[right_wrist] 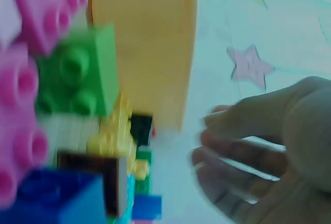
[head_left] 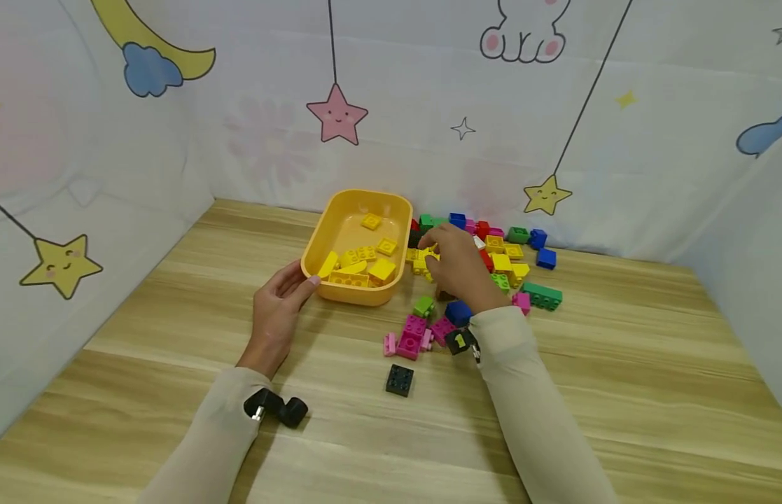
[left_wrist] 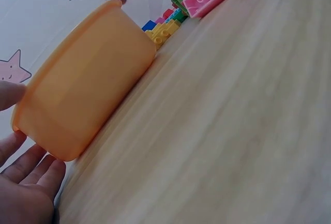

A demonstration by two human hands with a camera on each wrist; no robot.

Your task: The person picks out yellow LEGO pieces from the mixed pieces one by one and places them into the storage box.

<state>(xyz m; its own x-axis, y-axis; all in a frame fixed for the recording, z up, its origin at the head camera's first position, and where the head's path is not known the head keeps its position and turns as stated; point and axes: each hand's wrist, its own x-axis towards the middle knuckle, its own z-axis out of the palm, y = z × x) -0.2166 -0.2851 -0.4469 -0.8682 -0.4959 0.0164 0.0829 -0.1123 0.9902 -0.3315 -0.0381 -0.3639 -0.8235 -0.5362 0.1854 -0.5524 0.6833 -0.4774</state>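
Tub stood on table, left hand gripping corner | yellow bricks lay inside, beside | right hand hung loosely parted, empty | risk — tightly crowded pile could have caused mispicks

Cloth stood behind the table. It bore a pink star, right of a moon and cloud.

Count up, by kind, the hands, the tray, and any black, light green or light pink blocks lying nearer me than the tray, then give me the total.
Hands, left and right: 2
Tray: 1
Black block: 1
Light green block: 1
Light pink blocks: 2
Total: 7
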